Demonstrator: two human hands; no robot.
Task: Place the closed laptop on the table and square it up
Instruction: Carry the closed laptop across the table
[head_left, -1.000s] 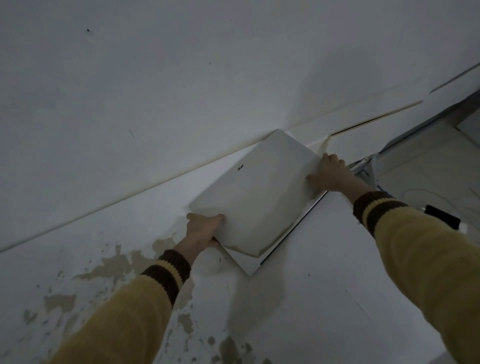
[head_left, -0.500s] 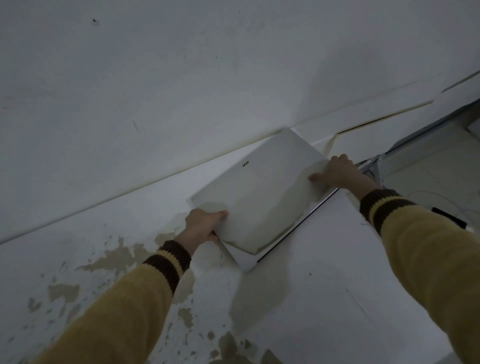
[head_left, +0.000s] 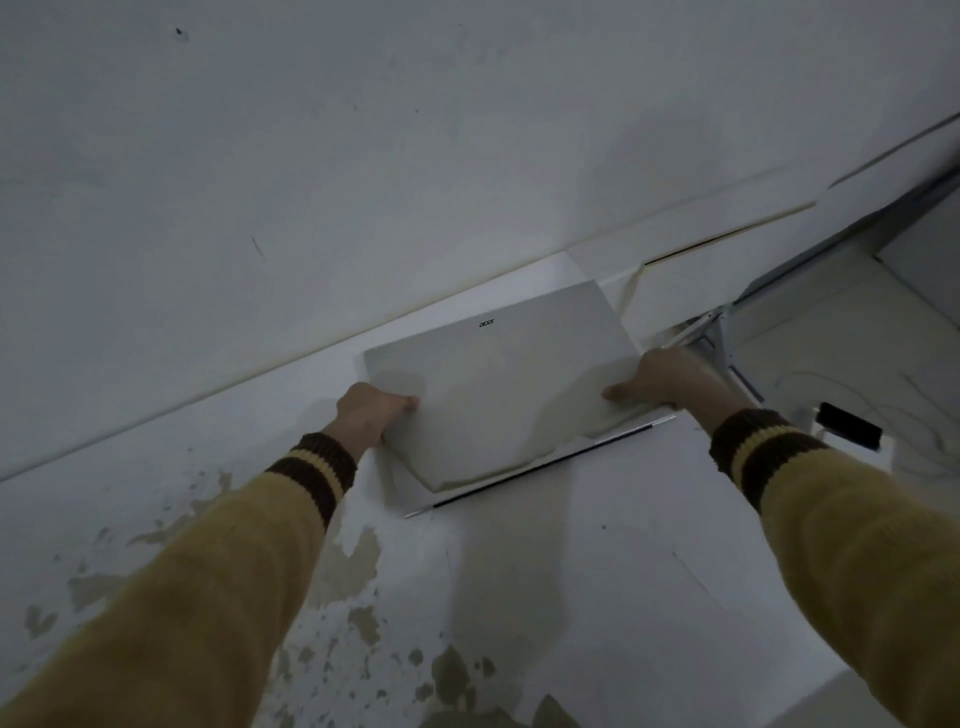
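Note:
A closed white laptop (head_left: 498, 379) with a small dark logo on its lid lies on the white table (head_left: 597, 561), close to the wall. Its long edges run roughly along the wall line. My left hand (head_left: 371, 410) grips its left side, thumb on the lid. My right hand (head_left: 660, 379) grips its right side, thumb on the lid as well. The laptop's front edge shows a dark slit between lid and base. Both sleeves are yellow with brown striped cuffs.
The table's white coating is peeled in brown patches (head_left: 353, 566) at the near left. A white wall (head_left: 363, 156) rises behind the table. Off the table's right end lie a dark device (head_left: 849, 426), thin cables and a metal frame (head_left: 711, 332).
The laptop has turned from a diagonal pose to lie nearly parallel with the wall. Both hands turned with it and kept their hold on its sides.

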